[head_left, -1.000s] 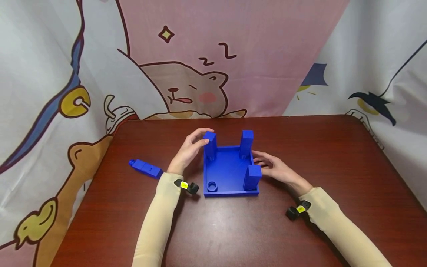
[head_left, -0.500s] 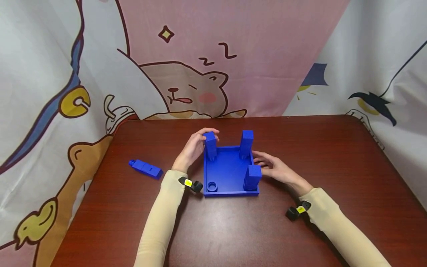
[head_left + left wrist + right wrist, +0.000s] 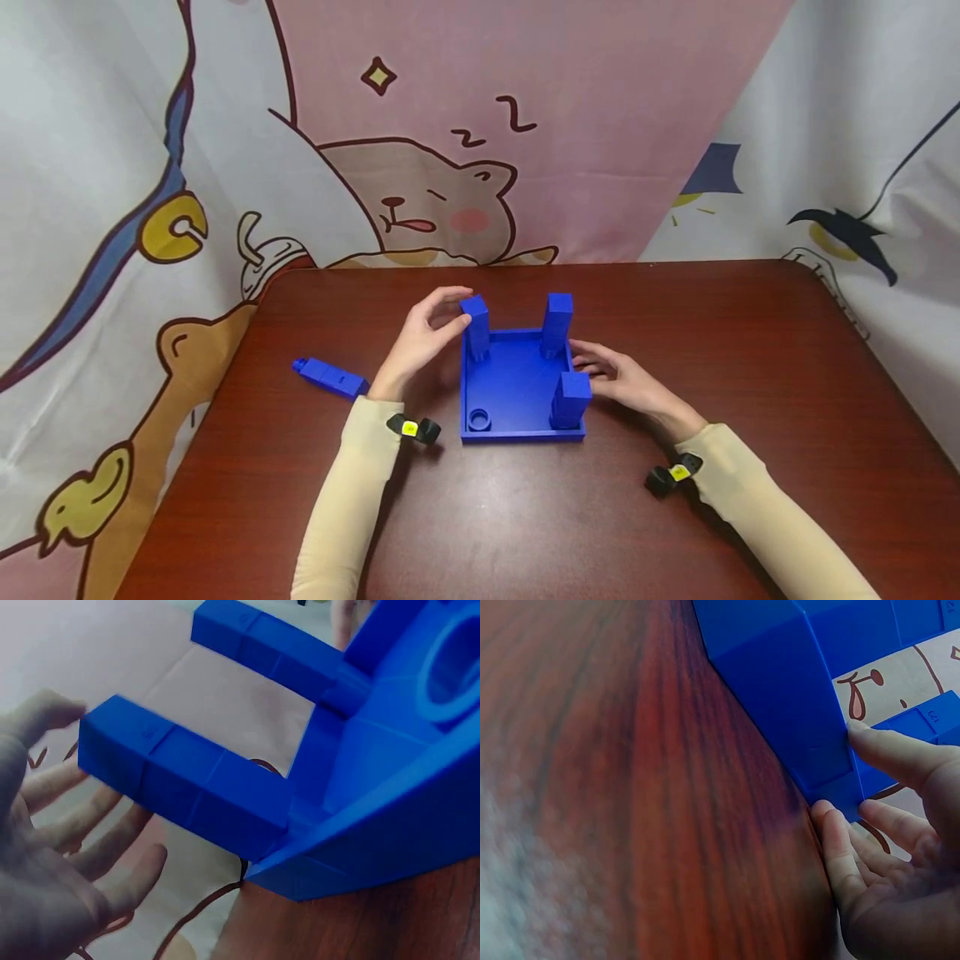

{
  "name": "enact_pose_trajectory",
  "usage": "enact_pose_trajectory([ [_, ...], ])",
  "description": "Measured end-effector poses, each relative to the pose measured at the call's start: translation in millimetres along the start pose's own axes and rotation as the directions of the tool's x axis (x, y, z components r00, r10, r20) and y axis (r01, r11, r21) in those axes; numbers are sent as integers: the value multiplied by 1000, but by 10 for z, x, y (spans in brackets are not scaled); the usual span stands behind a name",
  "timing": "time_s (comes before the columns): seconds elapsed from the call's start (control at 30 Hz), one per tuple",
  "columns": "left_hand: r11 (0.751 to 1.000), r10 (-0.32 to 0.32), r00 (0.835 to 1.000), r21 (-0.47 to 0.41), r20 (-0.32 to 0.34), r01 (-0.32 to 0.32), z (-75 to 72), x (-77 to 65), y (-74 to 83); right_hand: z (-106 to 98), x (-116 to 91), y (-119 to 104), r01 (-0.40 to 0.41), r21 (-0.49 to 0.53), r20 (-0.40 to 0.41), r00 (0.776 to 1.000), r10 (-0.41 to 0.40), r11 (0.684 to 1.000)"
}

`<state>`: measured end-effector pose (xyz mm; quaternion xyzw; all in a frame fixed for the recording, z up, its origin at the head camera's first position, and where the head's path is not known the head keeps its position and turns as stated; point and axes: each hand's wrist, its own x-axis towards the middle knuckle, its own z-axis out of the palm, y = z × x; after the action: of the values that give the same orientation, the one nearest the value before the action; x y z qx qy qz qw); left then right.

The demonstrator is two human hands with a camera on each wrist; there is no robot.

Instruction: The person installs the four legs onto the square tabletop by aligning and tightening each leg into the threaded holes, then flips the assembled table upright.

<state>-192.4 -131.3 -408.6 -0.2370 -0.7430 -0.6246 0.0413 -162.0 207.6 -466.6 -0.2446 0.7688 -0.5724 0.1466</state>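
A square blue tray [image 3: 515,400] sits on the table with blue posts in three corners; at its near left corner is a bare round socket [image 3: 478,419]. My left hand [image 3: 423,337] is at the top of the far left post [image 3: 477,325], thumb tip at its side and index finger behind its upper end. In the left wrist view the other fingers [image 3: 90,817] are spread loosely behind that post. My right hand [image 3: 626,379] holds the tray's right wall, with thumb tip at its upper edge and bent fingertips against its outer side in the right wrist view.
A loose blue post [image 3: 330,377] with a knobbed end lies on the brown table [image 3: 510,517], left of my left wrist. The far right post [image 3: 557,323] and near right post [image 3: 572,398] stand upright. A printed curtain [image 3: 585,150] hangs behind the table.
My left hand has turned about the top of the far left post, its fingers reaching round it and then drawing back left. The right hand and the tray keep their places.
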Motion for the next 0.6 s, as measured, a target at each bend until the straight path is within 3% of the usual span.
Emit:
enact_pose_trajectory([
  [0.1,991,18,999,135,-33,-14,44,-15,17,0,1,1,-4,1,0,1000,4,1000],
  [0.2,979,31,999,201,-43,-22,85,-22,25,8,2,-2,-3,5,2,1000,3,1000],
  [0.3,987,30,999,159,-30,-24,108,-24,55,13,0,-5,-3,10,4,1000,3,1000],
  [0.43,992,20,1000,126,9,-21,93,-30,242,6,3,11,2,11,5,1000,-2,1000],
  [0.6,985,-33,994,170,101,16,21,-12,428,-5,14,35,28,25,5,1000,-28,999],
])
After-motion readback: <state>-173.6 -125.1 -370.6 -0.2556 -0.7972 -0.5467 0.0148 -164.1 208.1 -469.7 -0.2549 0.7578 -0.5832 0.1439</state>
